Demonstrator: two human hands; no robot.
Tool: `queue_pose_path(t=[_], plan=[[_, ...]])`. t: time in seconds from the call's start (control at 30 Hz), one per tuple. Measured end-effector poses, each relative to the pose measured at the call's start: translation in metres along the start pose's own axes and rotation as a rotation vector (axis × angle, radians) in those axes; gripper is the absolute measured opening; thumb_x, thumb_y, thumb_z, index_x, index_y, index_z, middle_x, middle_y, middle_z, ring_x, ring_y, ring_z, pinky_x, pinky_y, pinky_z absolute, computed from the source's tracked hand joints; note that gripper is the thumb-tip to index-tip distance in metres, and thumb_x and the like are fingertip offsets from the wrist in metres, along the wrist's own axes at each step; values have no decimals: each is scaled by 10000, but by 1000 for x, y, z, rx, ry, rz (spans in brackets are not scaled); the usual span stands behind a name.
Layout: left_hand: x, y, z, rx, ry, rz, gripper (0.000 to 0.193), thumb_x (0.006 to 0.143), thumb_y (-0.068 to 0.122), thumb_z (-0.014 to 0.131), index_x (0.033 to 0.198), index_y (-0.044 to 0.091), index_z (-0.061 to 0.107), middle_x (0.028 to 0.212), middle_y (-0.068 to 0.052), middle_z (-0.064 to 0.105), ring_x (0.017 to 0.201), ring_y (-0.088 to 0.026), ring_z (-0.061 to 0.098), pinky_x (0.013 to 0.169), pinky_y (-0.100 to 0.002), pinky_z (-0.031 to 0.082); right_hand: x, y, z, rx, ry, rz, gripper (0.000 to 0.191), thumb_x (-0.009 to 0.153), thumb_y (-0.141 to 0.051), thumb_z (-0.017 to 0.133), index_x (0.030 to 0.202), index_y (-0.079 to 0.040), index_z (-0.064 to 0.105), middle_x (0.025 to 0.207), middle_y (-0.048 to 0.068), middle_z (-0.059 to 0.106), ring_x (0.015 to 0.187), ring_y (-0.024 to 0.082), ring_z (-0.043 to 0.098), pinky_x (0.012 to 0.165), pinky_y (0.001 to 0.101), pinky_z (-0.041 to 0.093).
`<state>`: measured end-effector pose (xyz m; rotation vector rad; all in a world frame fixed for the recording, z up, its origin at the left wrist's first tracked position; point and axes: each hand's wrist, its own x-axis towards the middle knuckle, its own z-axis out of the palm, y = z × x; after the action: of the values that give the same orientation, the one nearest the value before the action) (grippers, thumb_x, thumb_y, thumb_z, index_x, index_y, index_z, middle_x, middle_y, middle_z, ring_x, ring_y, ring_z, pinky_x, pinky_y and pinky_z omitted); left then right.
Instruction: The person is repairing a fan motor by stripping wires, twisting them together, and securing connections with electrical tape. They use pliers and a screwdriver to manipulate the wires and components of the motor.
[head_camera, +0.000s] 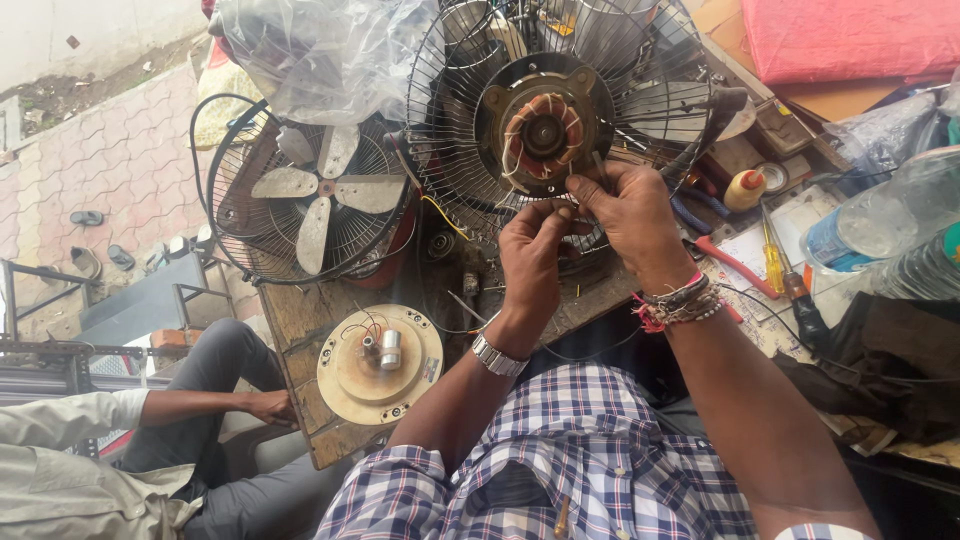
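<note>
— So, nearest the camera, what are the hands doing?

— Both meet at the centre of the frame. The left hand (532, 262) has its fingers pressed together, pinching a thin wire (566, 212), and the right hand (630, 215) pinches what looks like the same wire from the other side, just below the fan motor (543, 128).

— Where does that motor sit?

— In the upper middle of the frame, inside a round wire guard (450, 90) that leans on the tabletop (300, 320). Its copper coil is bare, with the wire leading down to the fingers.

— How would you handle it well?

— I'd judge a short, steady grip close to the coil is best, with no tugging, since such a thin strand could snap or pull loose.

— And the count?

— Two hands at work. Lower left of them, one cream motor disc (380, 365) lies flat. Right of them, one yellow-handled screwdriver (772, 262) and one red-handled pair of pliers (735, 265). Further back, one small glue bottle (745, 190) and a second fan (315, 195) with its blades on, upper left. So two fans in all. One other person (150, 440) sits at lower left.
</note>
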<state>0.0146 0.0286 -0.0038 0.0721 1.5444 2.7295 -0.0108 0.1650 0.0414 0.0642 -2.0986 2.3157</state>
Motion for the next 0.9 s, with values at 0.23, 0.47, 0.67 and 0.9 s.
queue_pose_path(t=[0.23,0.47,0.67,0.9], plan=[[0,12,3,-95,16,-86,220,1015,166,590,1101,-17,675,976,-100,735,805,-164,732,559,-245,545,-2,-1,1,53,-28,35,141,987,-121,691,1022,8,735,844,1,720,709,30,605,599,198,498],[1,21,7,43,-25,-76,266,993,180,681,1146,-38,676,975,-94,739,805,-142,730,580,-226,521,-1,-4,1,-30,-13,14,151,995,-129,714,996,19,744,818,12,695,693,37,580,578,210,481],[4,14,4,90,-15,-78,259,972,176,718,1114,-39,700,968,-91,757,709,-96,680,547,-201,469,-1,-6,0,-49,-14,-23,138,971,-121,718,999,11,745,837,5,727,707,28,618,611,195,519],[4,8,-2,74,-12,-47,172,1002,139,685,1044,-28,698,905,-61,722,672,-71,648,534,-185,443,1,-2,0,-5,-14,0,134,972,-116,730,977,17,741,794,2,702,674,34,586,584,199,474]])
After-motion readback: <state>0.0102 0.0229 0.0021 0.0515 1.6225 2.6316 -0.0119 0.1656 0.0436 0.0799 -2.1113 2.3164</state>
